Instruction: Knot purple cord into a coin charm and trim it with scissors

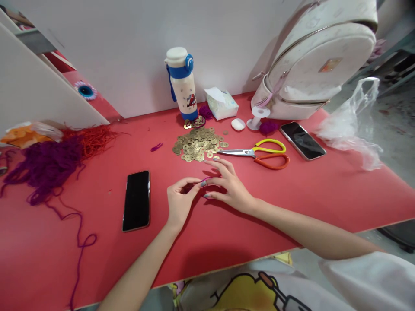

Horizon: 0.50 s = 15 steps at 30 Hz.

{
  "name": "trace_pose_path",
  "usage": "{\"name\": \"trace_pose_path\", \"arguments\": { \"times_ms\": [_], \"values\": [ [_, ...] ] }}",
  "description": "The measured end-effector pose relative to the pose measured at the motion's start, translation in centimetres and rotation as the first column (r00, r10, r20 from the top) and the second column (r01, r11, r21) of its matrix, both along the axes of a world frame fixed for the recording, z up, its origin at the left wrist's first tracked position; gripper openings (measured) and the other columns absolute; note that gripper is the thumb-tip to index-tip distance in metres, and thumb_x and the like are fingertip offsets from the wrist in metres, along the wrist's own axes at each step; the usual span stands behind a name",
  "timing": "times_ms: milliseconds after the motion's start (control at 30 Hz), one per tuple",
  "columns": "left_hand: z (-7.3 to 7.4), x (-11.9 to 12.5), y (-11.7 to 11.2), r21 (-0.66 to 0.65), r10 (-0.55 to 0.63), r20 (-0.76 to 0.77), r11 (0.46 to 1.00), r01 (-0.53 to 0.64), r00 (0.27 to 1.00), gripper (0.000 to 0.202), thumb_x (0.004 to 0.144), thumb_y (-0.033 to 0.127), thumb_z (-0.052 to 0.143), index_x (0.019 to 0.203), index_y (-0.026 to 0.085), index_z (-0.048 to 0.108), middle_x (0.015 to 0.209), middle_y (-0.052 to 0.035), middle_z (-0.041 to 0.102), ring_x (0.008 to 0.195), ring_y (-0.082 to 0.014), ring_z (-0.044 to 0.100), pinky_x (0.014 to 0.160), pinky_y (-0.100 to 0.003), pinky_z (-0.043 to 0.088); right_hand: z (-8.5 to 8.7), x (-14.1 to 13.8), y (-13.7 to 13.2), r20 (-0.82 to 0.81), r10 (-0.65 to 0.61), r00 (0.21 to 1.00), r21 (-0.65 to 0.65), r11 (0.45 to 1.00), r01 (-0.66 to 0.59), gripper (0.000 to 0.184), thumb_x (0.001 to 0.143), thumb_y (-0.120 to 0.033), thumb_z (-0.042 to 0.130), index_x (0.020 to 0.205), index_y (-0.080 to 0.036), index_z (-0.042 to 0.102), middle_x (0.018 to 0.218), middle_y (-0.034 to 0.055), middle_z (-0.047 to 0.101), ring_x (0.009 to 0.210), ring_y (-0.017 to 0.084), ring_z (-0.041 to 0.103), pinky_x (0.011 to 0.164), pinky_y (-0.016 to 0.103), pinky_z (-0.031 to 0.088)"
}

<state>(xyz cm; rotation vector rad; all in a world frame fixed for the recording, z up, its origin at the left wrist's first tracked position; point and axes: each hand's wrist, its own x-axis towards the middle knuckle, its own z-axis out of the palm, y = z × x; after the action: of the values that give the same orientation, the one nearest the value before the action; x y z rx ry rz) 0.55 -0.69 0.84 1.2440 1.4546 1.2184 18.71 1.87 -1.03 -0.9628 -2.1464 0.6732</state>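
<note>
Over the red table, my left hand (pixel 181 198) pinches a short length of purple yarn (pixel 205 179) between thumb and fingertips. Close beside it, my right hand (pixel 228 185) has its fingers spread, with the fingertips at the yarn; whether it grips the strand I cannot make out. Just beyond the hands lies a heap of brass-coloured coins with holes (pixel 197 142). Scissors (pixel 256 152) with one yellow and one orange handle rest right of the heap, blades toward the coins. A small purple yarn scrap (pixel 157 147) lies left of the coins.
A black phone (pixel 136 201) lies left of my hands, a second phone (pixel 303 140) at the right. Purple yarn (pixel 48 166) and red shreds (pixel 97 140) pile at the left. Behind stand a bottle (pixel 183 86), tissue pack (pixel 222 103), white spool (pixel 257 119) and backpack (pixel 317 65). A plastic bag (pixel 353 125) lies right.
</note>
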Motion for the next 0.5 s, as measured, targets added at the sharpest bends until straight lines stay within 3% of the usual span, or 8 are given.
{"name": "trace_pose_path", "arguments": {
  "times_ms": [167, 267, 400, 500],
  "values": [
    [0.11, -0.24, -0.11, 0.097, -0.065, -0.160, 0.992, 0.081, 0.985, 0.006, 0.082, 0.022, 0.070, 0.078, 0.019, 0.074, 0.078, -0.0022, 0.072, 0.071, -0.0152, 0.066, 0.066, -0.024, 0.051, -0.28, -0.43, -0.38, -0.053, 0.049, 0.997, -0.051, 0.997, -0.052, 0.013, 0.091, -0.032, 0.063, 0.086, -0.025, 0.072, 0.154, 0.0044, 0.036, 0.143, 0.031, 0.023, 0.113, 0.057, 0.040],
    [0.14, -0.55, -0.02, 0.194, -0.119, -0.339, 0.962, 0.193, 0.933, 0.009, 0.086, 0.023, 0.068, 0.081, 0.020, 0.074, 0.080, -0.0028, 0.072, 0.073, -0.0155, 0.066, 0.070, -0.025, 0.050, 0.17, -0.27, -0.55, -0.086, 0.029, 0.996, -0.035, 0.999, -0.032, 0.014, 0.095, -0.024, 0.055, 0.090, -0.025, 0.069, 0.147, 0.0068, 0.040, 0.139, 0.029, 0.028, 0.107, 0.052, 0.046],
    [0.08, -0.88, -0.02, 0.346, -0.191, -0.513, 0.847, 0.405, 0.837, 0.010, 0.089, 0.022, 0.066, 0.084, 0.021, 0.075, 0.077, -0.0030, 0.071, 0.072, -0.0151, 0.064, 0.068, -0.026, 0.048, 0.48, 0.07, -0.32, -0.140, -0.026, 0.990, -0.011, 1.000, 0.025, 0.015, 0.097, -0.021, 0.049, 0.091, -0.023, 0.063, 0.138, 0.0091, 0.046, 0.132, 0.028, 0.035, 0.103, 0.048, 0.047],
    [0.21, -0.87, -0.14, 0.462, -0.198, -0.497, 0.764, 0.451, 0.845, 0.008, 0.088, 0.020, 0.068, 0.084, 0.020, 0.074, 0.074, -0.0030, 0.071, 0.068, -0.0138, 0.064, 0.064, -0.024, 0.048, 0.41, 0.15, -0.03, -0.169, -0.036, 0.985, -0.016, 0.999, 0.034, 0.016, 0.099, -0.023, 0.047, 0.088, -0.022, 0.059, 0.131, 0.0091, 0.050, 0.126, 0.026, 0.040, 0.105, 0.049, 0.042]
  ]
}}
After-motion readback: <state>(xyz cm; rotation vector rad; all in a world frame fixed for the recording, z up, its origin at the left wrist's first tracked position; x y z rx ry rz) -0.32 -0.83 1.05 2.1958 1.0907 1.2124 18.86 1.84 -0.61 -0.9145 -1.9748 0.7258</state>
